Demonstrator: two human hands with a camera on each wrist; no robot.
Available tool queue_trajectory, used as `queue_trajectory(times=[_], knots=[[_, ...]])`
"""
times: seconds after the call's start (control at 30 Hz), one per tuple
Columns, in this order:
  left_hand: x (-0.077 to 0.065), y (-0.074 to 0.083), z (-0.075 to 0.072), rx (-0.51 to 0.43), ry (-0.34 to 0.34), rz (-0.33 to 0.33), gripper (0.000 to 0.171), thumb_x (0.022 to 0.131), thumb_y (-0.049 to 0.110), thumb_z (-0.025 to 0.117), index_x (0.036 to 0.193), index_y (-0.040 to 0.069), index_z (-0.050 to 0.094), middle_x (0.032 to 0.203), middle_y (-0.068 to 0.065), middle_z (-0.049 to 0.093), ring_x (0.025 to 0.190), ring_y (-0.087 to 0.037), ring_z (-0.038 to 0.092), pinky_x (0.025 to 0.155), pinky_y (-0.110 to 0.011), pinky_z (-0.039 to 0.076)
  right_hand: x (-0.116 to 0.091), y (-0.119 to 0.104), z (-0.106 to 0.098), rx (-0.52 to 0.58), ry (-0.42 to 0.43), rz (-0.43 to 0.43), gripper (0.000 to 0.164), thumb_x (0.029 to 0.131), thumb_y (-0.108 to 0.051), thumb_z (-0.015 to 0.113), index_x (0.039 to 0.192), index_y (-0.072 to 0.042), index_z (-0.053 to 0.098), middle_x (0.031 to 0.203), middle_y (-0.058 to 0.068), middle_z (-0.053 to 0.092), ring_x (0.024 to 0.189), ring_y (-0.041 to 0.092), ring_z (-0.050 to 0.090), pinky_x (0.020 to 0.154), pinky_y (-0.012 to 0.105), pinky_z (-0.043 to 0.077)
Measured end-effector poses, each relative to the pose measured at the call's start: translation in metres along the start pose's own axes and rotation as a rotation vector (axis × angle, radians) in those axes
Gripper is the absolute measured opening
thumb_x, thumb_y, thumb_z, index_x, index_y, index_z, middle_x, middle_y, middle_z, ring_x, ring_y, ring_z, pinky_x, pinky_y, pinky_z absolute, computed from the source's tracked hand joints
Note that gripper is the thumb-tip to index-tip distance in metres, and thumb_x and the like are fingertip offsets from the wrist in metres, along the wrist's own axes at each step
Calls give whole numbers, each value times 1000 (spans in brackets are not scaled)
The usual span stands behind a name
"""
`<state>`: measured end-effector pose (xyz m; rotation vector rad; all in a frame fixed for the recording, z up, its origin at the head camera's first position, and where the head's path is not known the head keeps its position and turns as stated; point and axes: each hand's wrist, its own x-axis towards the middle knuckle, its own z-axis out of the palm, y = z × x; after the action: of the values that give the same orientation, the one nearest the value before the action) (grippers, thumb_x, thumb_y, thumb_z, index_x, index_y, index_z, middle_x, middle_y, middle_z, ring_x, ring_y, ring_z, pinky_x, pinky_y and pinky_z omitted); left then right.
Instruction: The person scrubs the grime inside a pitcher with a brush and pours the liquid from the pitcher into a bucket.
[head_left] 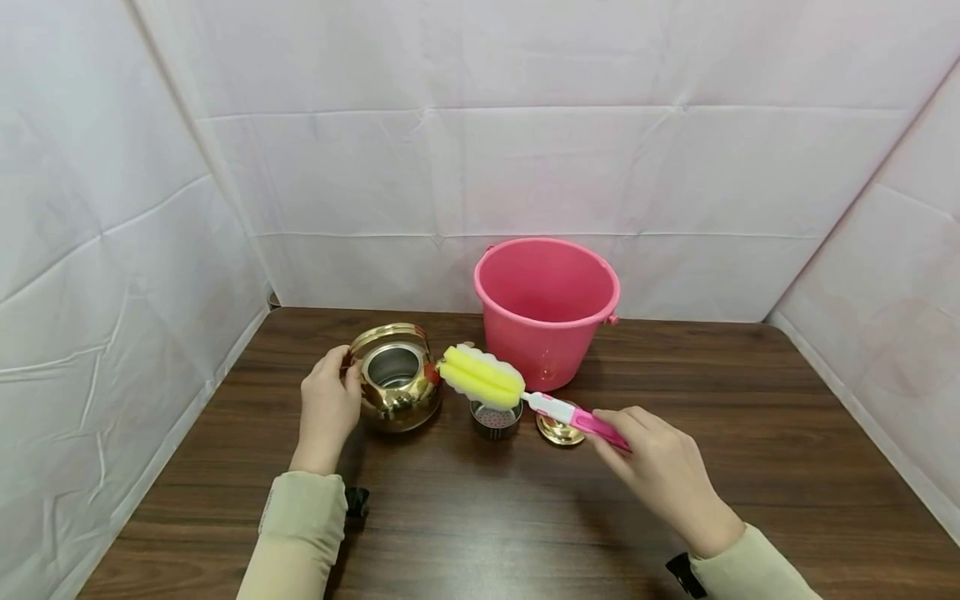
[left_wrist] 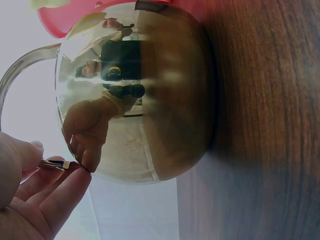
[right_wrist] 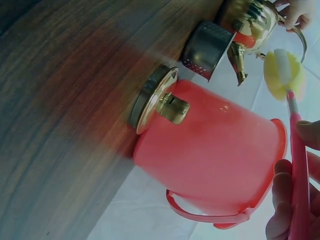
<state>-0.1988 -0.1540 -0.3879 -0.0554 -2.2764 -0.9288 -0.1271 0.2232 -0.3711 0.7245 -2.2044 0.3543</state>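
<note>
A gold teapot [head_left: 399, 405] stands lidless on the table, its round mouth showing a steel inside. At its left side my left hand [head_left: 330, 404] pinches the base of the arched handle [left_wrist: 25, 62] between thumb and fingers. My right hand [head_left: 660, 467] grips the pink end of a sponge brush [head_left: 600, 427]. Its yellow and white sponge head [head_left: 482, 377] is held in the air just right of the teapot. Below the head is a dark perforated strainer [head_left: 495, 423]. The gold lid [right_wrist: 156, 100] lies on the table, partly behind the brush in the head view.
A pink bucket [head_left: 546, 333] stands behind the strainer and lid, its handle [right_wrist: 200, 215] hanging down. The brown wooden table [head_left: 465, 533] ends at white cloth walls [head_left: 555, 167] at the back and sides.
</note>
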Motion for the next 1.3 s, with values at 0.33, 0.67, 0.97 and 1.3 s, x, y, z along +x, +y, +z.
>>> queue_trajectory(times=[0.33,0.67,0.97,1.3], knots=[[0,3,-1,-10,-32,-22,23,93,6,57,111,-7,59,100,-27,63,90,-39,63,74,-48,53,-10,7,-3,-3,0,46,31,88,-37,58,96,-10,72,77,-2,67,56,7,52,46,29,42],[0,5,-1,-11,-47,-27,23,93,7,56,112,-7,59,102,-27,63,92,-39,63,74,-48,53,-19,12,-11,-32,-3,85,24,78,-28,68,95,-11,72,76,-2,67,56,7,53,47,29,42],[1,4,0,-2,-40,-32,23,92,3,56,112,-8,59,101,-27,63,92,-40,63,76,-49,52,-31,16,-15,-55,10,100,28,67,-20,75,94,-12,72,76,-2,68,55,7,54,44,29,41],[0,5,-1,-2,-46,-39,24,92,4,55,113,-7,58,103,-27,63,94,-40,63,77,-49,52,-47,20,-22,-78,-11,162,32,61,-14,77,93,-12,72,75,-2,67,56,9,56,45,30,43]])
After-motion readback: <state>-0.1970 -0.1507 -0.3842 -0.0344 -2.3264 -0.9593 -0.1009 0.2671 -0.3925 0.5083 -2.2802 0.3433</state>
